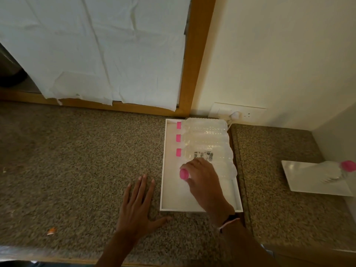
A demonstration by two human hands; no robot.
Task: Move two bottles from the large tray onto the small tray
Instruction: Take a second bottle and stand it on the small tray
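Observation:
A large white tray (167, 189) lies on the speckled counter with several clear plastic bottles with pink caps lying side by side in its far half. My right hand (204, 182) is closed around the neck of the nearest bottle (184, 174), whose pink cap sticks out to the left of my fingers. My left hand (137, 207) rests flat on the counter left of the tray, fingers spread, holding nothing. A small white tray (300, 180) sits at the far right with one pink-capped bottle (339, 171) lying on it.
The speckled stone counter (77, 170) stretches left, with a seam and a lower section to the right of the large tray. A wall socket with a plug (236, 114) sits behind the tray. A paper-covered wooden frame (190, 74) stands at the back. An orange scrap (51, 231) lies front left.

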